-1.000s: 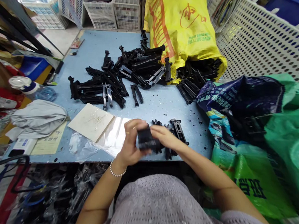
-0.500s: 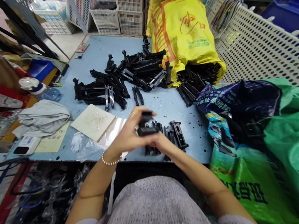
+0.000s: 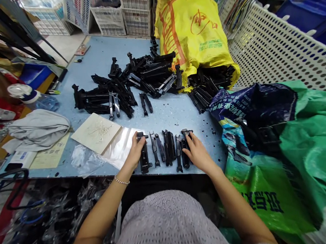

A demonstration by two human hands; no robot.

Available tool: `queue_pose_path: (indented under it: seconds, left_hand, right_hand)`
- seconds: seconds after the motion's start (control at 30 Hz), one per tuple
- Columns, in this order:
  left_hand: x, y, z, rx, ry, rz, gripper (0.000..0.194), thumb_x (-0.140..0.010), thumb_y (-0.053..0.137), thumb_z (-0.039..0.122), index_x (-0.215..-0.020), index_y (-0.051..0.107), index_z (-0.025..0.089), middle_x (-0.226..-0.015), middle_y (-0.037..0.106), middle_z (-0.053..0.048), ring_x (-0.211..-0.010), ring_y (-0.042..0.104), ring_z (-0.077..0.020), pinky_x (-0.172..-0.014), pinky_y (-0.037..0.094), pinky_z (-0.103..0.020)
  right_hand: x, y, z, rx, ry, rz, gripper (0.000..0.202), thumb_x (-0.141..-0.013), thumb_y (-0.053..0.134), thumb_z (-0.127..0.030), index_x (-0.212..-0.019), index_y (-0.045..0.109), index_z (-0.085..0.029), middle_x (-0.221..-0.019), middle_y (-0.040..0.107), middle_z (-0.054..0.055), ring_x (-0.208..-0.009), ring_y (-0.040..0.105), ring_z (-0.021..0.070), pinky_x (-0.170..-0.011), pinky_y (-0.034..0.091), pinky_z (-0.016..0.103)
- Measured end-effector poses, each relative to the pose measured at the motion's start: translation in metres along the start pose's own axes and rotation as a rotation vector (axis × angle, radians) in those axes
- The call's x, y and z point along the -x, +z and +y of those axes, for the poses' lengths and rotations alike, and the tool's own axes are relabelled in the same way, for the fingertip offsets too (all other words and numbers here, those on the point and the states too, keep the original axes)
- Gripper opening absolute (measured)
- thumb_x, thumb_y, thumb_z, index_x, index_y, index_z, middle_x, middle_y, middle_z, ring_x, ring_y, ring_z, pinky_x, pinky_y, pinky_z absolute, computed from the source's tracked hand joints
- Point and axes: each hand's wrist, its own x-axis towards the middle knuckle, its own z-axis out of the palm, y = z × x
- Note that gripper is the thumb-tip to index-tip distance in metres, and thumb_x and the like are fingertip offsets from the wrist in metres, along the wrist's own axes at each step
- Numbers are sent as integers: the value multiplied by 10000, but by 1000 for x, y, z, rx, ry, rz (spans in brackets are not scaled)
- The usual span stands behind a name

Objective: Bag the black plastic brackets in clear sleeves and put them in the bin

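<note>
Along the near edge of the worktable (image 3: 169,117), right of its middle, a short row of black parts lies between and under both hands. Left hand (image 3: 135,151): fingers curled narrow around the upper end of the leftmost part (image 3: 144,160), whose lower end points at the near edge; can't tell if it is lifted at all. Right hand (image 3: 201,153): palm down, thumb and fingers moderately apart, touching the rightmost part (image 3: 186,161) from its right side, fingertips by its far end; can't tell if it grips or just rests there. Between the hands, left to right: slim pieces (image 3: 155,151) just beside the left-hand part, thicker dark pieces (image 3: 169,148) in the middle, then a forked piece (image 3: 179,154) right next to the right-hand part. All run roughly from the near edge toward the far edge.

Left of the left hand, near edge: clear plastic sheet (image 3: 119,149), pale square tile (image 3: 96,132) with thin bits on top. Toward the near left corner: grey cloth (image 3: 38,129). Well beyond the hands: big heap of black parts (image 3: 120,90) mid-table, yellow sack (image 3: 196,32) at the far right corner, its mouth full of similar parts. Green bag (image 3: 270,176) off the right edge.
</note>
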Motion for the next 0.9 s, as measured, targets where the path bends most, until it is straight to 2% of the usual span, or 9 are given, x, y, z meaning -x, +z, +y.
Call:
queue_pose_path:
  seconds: [0.1, 0.2, 0.3, 0.37, 0.43, 0.5, 0.63, 0.77, 0.9]
  left_hand:
    - [-13, 20, -18, 29, -176, -21, 696, -774, 605, 699, -1241, 512, 191, -832, 635, -40, -752, 629, -182, -669, 512, -294]
    - [-13, 27, -20, 87, -308, -143, 763, -777, 409, 828, -1060, 613, 151, -643, 603, -23, -568, 571, -152, -521, 427, -253]
    - [4, 16, -4, 92, -454, -434, 877, -780, 221, 872, -871, 668, 122, -528, 580, -36, -471, 529, -136, -481, 388, -245]
    - [17, 6, 9, 55, -578, -663, 920, -774, 177, 879, -764, 674, 105, -537, 608, -77, -483, 560, -156, -509, 428, -269]
    - [25, -4, 16, 3, -608, -755, 913, -797, 183, 856, -765, 688, 97, -612, 653, -112, -563, 618, -196, -579, 481, -311]
    - [25, -15, 14, -146, -402, -562, 761, -854, 304, 769, -855, 710, 125, -725, 685, -111, -686, 653, -226, -672, 506, -352]
    - [12, -42, -13, -506, 81, -10, 217, -821, 663, 405, -823, 706, 192, -933, 670, -118, -939, 601, -272, -815, 466, -393]
    - [3, -71, -35, -589, 198, 137, 116, -729, 727, 262, -667, 660, 192, -860, 616, -61, -827, 570, -205, -790, 451, -339]
    - [-3, -92, -30, -298, -17, 35, 202, -713, 737, 361, -728, 695, 163, -738, 637, -25, -685, 571, -158, -661, 453, -291]
  right_hand:
    - [4, 17, 13, 49, -7, -15, 576, -963, 427, -260, -1509, 321, -108, -1590, 235, 215, -1462, 256, 358, -1138, 334, 556]
    - [-5, 6, -1, 44, -84, 77, 561, -959, 454, -240, -1505, 351, -167, -1570, 313, 173, -1483, 201, 352, -1144, 308, 598]
    - [-8, -16, -39, -18, -390, 97, 557, -968, 441, -172, -1512, 344, -241, -1575, 331, 111, -1488, 217, 284, -1172, 303, 540]
    - [-8, -25, -63, -63, -658, -11, 538, -980, 413, -132, -1495, 369, -284, -1543, 403, 69, -1452, 317, 232, -1161, 348, 477]
    - [-8, -26, -75, -107, -799, -104, 472, -993, 422, -153, -1449, 437, -272, -1456, 520, 66, -1361, 460, 211, -1105, 428, 427]
    - [-13, -21, -75, -173, -735, -127, 390, -992, 467, -224, -1378, 519, -225, -1337, 619, 90, -1227, 584, 216, -1025, 496, 393]
    - [-24, 2, -66, -510, -253, -101, 337, -935, 575, -362, -1230, 618, -207, -1142, 705, 93, -1045, 672, 243, -930, 536, 407]
    - [-29, 34, -88, -1204, 145, -221, 336, -906, 597, -436, -1149, 631, -206, -1010, 739, 80, -911, 709, 230, -842, 563, 406]
    - [-42, 62, -133, -1637, 253, -302, 286, -861, 658, -439, -1006, 671, -192, -964, 744, 85, -938, 699, 223, -869, 542, 390]
